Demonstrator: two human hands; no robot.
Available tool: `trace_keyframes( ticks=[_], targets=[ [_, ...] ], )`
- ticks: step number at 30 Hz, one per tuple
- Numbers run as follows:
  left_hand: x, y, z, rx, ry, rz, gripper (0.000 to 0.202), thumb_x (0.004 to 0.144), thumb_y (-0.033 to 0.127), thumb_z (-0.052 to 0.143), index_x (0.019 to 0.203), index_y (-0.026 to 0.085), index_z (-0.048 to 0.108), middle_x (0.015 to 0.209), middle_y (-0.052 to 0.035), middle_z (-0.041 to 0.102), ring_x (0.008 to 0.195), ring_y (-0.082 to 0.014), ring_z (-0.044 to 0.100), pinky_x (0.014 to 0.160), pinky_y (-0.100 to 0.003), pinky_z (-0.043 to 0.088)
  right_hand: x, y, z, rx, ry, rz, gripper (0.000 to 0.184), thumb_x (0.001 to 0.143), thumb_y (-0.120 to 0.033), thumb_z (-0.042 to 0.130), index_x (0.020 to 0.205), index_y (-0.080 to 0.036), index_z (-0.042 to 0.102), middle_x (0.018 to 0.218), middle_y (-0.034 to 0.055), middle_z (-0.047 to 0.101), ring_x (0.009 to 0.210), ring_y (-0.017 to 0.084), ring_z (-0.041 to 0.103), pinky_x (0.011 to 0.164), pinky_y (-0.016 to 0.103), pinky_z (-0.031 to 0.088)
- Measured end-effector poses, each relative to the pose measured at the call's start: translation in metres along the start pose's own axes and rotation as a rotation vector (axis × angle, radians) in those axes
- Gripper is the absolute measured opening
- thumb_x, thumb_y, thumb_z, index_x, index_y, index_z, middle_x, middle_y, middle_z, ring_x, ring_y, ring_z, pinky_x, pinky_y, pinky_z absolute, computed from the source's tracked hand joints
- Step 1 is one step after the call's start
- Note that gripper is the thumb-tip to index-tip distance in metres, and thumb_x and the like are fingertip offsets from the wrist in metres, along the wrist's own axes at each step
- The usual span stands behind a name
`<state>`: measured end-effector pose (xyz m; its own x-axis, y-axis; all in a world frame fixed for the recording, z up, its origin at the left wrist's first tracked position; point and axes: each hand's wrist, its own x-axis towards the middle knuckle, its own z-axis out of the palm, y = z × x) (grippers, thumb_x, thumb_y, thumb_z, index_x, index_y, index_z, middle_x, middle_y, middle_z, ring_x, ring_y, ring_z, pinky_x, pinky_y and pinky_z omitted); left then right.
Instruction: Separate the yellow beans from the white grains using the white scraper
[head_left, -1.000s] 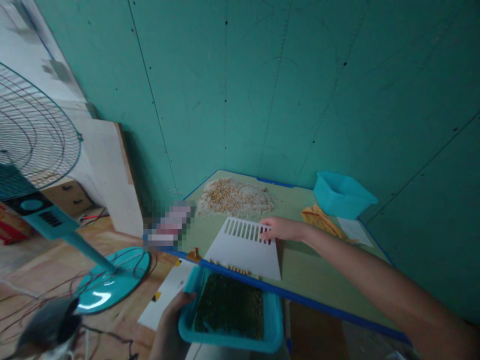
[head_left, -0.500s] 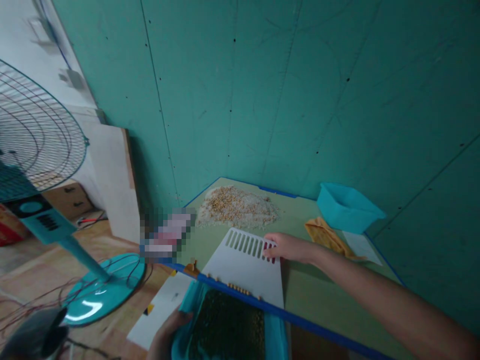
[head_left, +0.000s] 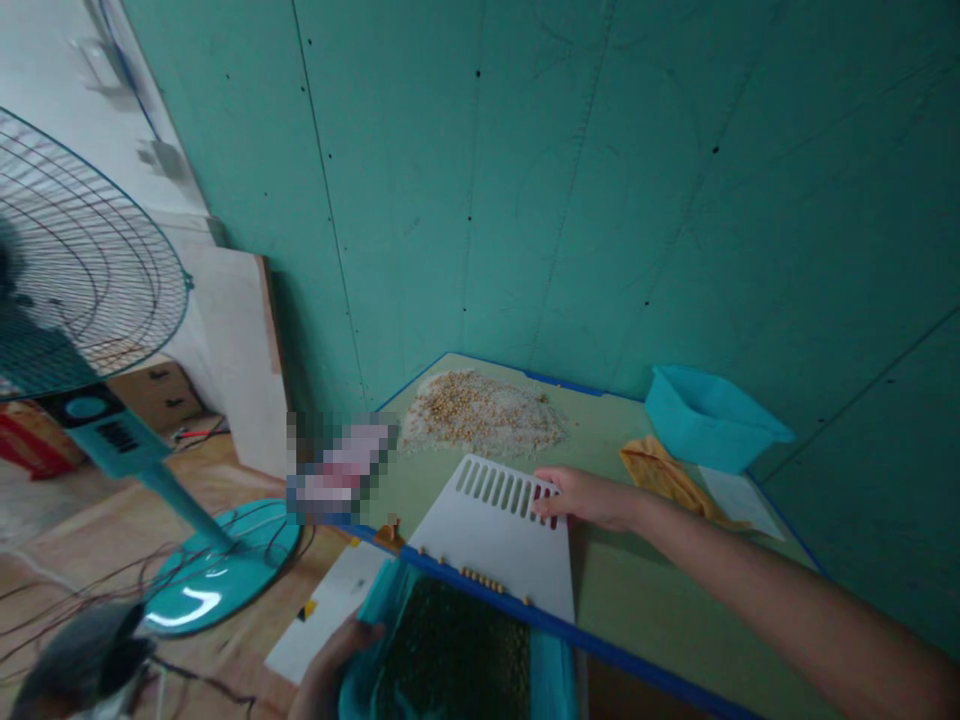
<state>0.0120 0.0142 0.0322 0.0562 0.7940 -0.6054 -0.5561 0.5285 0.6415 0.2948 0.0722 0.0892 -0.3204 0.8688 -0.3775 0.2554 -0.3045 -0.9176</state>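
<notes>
A white board with a row of slots [head_left: 491, 540] lies tilted on the table, its lower end at the blue front edge. My right hand [head_left: 574, 497] is closed on its right side, fingers at the end slots. Several soybeans [head_left: 484, 580] sit in a line along the board's lower end. Below the table edge is a turquoise tub [head_left: 553, 680], its dark inside holding beans along the right side. My left hand [head_left: 341, 650] is wrapped round the tub's left rim. Behind the board lies a heap of soybeans mixed with pale grains [head_left: 480, 412].
An empty-looking turquoise bin [head_left: 712, 415] stands at the table's back right, beside an orange cloth [head_left: 667, 475] and white paper [head_left: 739, 497]. A standing fan [head_left: 120, 430] and loose cables occupy the left floor. The green wall [head_left: 540, 200] rises behind the table.
The view has shifted slightly, so most things appear a little farther right. Both hands keep their holds, and the board and beans look the same.
</notes>
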Motion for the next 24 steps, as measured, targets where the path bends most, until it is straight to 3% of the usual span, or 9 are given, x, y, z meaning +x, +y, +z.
trace_keyframes(
  ticks=[11,16,20,24],
  targets=[
    [0.014,-0.003,-0.018,0.025,-0.053,0.037,0.016,0.058,0.017,0.063,0.073,0.013,0.069,0.054,-0.0044,0.07,0.055,-0.0273,0.066,0.048,-0.035,0.053,0.003,0.007,-0.003,0.025,-0.026,-0.011,0.032,0.063,-0.031,0.067,0.084,-0.016,0.048,0.071,-0.0019,0.058,0.058,0.009,0.055,0.055,0.024,0.042],
    [0.012,0.0,-0.016,0.038,-0.042,0.018,0.01,0.054,0.017,0.067,0.064,0.014,0.069,0.045,-0.0047,0.067,0.057,-0.0303,0.066,0.043,-0.034,0.052,0.001,0.005,-0.001,0.028,-0.011,-0.039,0.032,0.062,-0.03,0.068,0.082,-0.015,0.049,0.07,-0.0022,0.057,0.057,0.008,0.053,0.055,0.023,0.041],
    [0.009,0.004,-0.013,0.014,-0.062,-0.007,0.011,0.049,0.017,0.069,0.06,0.016,0.069,0.051,-0.0058,0.07,0.061,-0.0324,0.067,0.047,-0.036,0.053,0.001,0.004,0.002,0.017,-0.026,-0.048,0.031,0.063,-0.031,0.067,0.083,-0.015,0.049,0.071,-0.0025,0.057,0.058,0.008,0.053,0.057,0.023,0.041],
    [0.011,0.004,-0.018,0.041,-0.051,0.005,0.009,0.05,0.018,0.069,0.059,0.016,0.069,0.05,-0.0045,0.07,0.055,-0.0303,0.066,0.038,-0.032,0.049,0.001,0.003,0.003,-0.041,-0.037,-0.048,0.03,0.063,-0.032,0.067,0.08,-0.016,0.049,0.069,-0.0032,0.055,0.058,0.008,0.052,0.058,0.023,0.04]
  ],
)
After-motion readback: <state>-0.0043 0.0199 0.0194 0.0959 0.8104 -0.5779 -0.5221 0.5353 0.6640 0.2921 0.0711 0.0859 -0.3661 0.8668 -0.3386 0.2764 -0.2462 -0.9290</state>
